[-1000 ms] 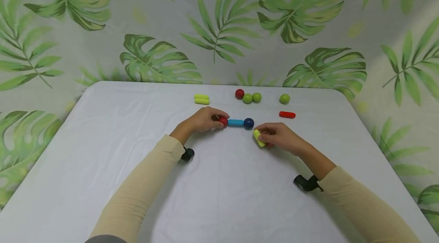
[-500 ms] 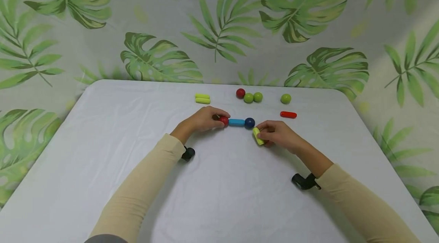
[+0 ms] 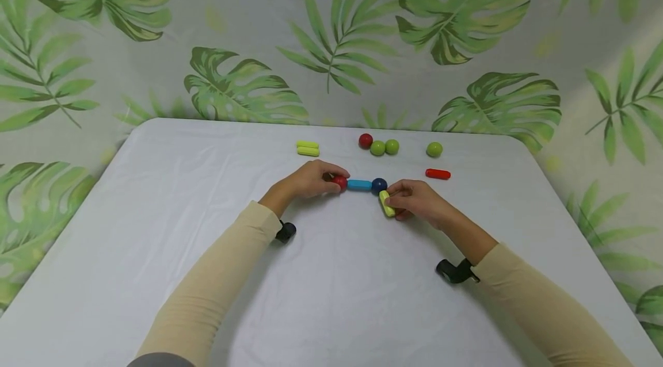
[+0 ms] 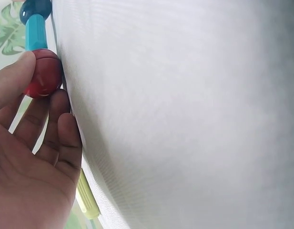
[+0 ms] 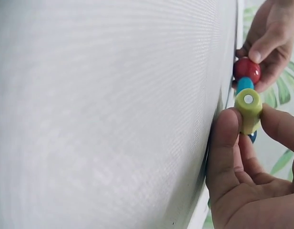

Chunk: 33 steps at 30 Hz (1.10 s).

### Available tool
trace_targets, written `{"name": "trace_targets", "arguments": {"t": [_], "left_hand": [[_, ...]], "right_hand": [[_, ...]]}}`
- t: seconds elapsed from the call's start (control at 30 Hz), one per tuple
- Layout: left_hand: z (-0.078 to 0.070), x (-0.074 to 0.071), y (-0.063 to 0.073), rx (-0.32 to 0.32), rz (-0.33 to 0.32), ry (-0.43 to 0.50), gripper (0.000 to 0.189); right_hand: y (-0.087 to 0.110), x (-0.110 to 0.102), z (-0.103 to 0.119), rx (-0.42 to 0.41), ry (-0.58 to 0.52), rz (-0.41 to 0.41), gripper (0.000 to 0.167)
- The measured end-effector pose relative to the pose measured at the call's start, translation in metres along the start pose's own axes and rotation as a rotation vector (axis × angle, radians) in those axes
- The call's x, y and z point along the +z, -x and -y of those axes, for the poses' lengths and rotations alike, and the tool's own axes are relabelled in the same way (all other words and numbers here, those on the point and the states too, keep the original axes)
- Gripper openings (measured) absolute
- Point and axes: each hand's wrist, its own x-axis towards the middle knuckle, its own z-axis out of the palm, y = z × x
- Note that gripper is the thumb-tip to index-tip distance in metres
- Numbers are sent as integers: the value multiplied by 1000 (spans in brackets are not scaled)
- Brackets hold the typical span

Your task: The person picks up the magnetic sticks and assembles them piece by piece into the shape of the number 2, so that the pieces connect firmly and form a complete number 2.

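"What's the left hand point(image 3: 313, 179) gripping?"

"A red ball point(image 4: 46, 76), between thumb and fingers, with a light-blue stick point(image 3: 359, 184) running from it to a dark blue ball point(image 3: 379, 185), over the tabletop point(image 3: 311, 275)."

"And the right hand point(image 3: 418, 201)?"

"Pinching a yellow stick point(image 3: 385, 202), one end right by the dark blue ball; whether they touch, I can't tell."

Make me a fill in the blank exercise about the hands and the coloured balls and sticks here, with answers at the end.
1. The left hand holds a ball coloured ____.
2. The light blue stick lies ____ that ball and the dark blue ball.
3. Besides the yellow stick that the right hand pinches, ____ more yellow sticks lie on the table.
4. The green balls number ____.

Missing words: red; between; two; three.
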Motion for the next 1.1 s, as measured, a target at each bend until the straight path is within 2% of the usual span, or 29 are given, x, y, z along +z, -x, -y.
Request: {"name": "trace_targets", "arguments": {"t": [0.57, 0.87, 0.97, 1.1], "left_hand": [[0, 0, -1, -5, 4, -13, 38], [1, 0, -1, -2, 3, 8, 38], [0, 0, -1, -1, 6, 9, 37], [0, -1, -1, -4, 7, 0, 37]], "right_hand": [[-1, 4, 3, 42, -90, 32, 43], [0, 2, 0, 10, -106, 46, 46], [2, -3, -2, -45, -20, 37, 43], [2, -11, -2, -223, 242, -41, 37]]}}
